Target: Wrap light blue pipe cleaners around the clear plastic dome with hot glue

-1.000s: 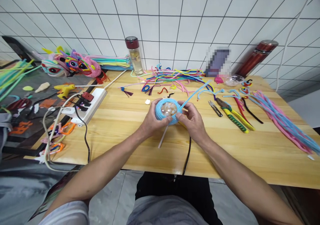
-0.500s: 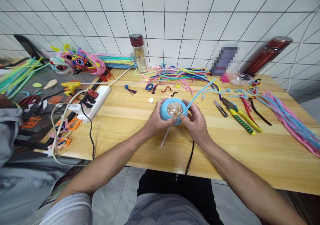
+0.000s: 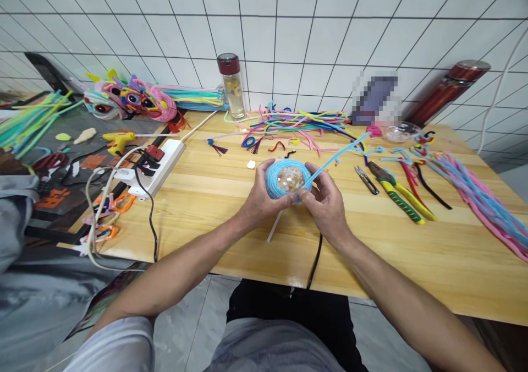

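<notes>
A round piece wound with light blue fuzzy strands (image 3: pixel 274 180) is held above the wooden table, with a clear dome (image 3: pixel 291 180) at its centre. My left hand (image 3: pixel 264 198) wraps round its left side, thumb along the lower edge. On the right side, my right hand (image 3: pixel 326 202) grips the piece, thumb and finger pinched near the base of a loose blue strand (image 3: pixel 340 156) that points up and right. Below the piece, a thin whitish stick (image 3: pixel 274 228) shows, its upper end hidden.
Yellow-green pliers (image 3: pixel 400 196) and small snips (image 3: pixel 366 180) lie right of my hands. Coloured strands (image 3: pixel 305 121) and a glass bottle (image 3: pixel 231 88) are behind. A white power strip (image 3: pixel 163 168) with cords is left. A co-worker's grey sleeve (image 3: pixel 14 218) shows far left.
The loose blue strand's free end leans lower and farther right. Both hands keep hold of the blue piece, and the whole view has shifted slightly.
</notes>
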Demonstrator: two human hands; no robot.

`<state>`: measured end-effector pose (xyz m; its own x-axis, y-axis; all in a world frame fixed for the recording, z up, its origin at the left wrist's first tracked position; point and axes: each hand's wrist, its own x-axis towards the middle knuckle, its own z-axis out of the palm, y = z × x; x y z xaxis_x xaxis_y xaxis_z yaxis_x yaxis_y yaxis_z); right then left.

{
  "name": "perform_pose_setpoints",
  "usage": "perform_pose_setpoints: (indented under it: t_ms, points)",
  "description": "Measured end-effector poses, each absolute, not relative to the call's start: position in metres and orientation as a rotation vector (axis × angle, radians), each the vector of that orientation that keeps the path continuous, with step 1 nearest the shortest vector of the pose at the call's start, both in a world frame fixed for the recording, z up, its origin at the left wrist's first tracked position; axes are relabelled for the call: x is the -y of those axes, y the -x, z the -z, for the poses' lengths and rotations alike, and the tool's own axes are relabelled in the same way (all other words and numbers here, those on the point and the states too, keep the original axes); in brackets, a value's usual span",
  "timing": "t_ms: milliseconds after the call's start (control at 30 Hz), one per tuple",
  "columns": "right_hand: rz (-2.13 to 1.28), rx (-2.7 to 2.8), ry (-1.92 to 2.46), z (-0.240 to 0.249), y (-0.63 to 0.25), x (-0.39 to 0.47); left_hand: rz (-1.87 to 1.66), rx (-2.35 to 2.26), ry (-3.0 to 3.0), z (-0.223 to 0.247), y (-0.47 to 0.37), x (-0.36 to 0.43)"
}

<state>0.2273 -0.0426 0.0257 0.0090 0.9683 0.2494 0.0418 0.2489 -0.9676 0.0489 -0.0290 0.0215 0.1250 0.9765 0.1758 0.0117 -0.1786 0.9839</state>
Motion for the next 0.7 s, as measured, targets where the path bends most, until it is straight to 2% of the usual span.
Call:
perform_pose_setpoints:
  t_ms: [700]
  points:
    - [-1.015, 1.334, 1.045, -0.0259, -0.2312, 0.0403, -1.234, -0.998, -1.318, -0.0179, -0.0493, 0.0255]
